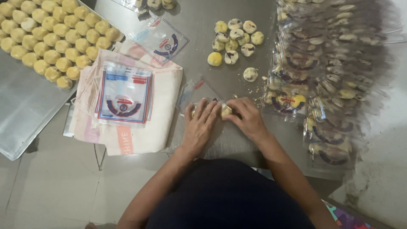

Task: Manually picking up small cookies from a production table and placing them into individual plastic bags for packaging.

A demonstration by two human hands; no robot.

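On the steel table (pixel 220 144), both hands (pixel 224 116) pinch a bagged pastry (pixel 226 110).

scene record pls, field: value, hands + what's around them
left hand: flat on clear pouch, fingers at a yellow pastry
right hand: touching the same pastry from the right
surface: metal table
ahead: loose pastries, some dark-spotted
left: stack of empty printed pouches on cloth; tray of yellow pastries
right: rows of bagged pastries
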